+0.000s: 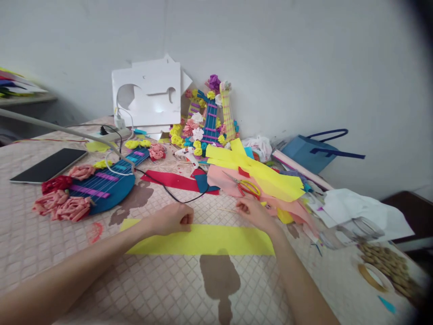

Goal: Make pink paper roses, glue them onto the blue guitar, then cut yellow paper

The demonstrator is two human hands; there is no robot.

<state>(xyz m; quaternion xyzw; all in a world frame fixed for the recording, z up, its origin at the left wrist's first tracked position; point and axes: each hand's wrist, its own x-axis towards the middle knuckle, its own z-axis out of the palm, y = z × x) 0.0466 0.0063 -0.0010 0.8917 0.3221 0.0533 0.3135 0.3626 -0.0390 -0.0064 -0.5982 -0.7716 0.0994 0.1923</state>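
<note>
A flat yellow strip lies across the table in front of me. My left hand rests over its upper edge, left of the middle, with the fingers curled; what they hold, if anything, is hidden. Past the strip's upper edge on the right, my right hand pinches the end of a thin stick that points left. Scissors with yellow and red handles lie open just beyond my right hand, on peach and yellow sheets.
A blue guitar shape with paper flowers and a black tablet lie left. Behind are a glue gun, a red strip, a black cable and decorated guitars. A blue bag, jar and tape roll stand right.
</note>
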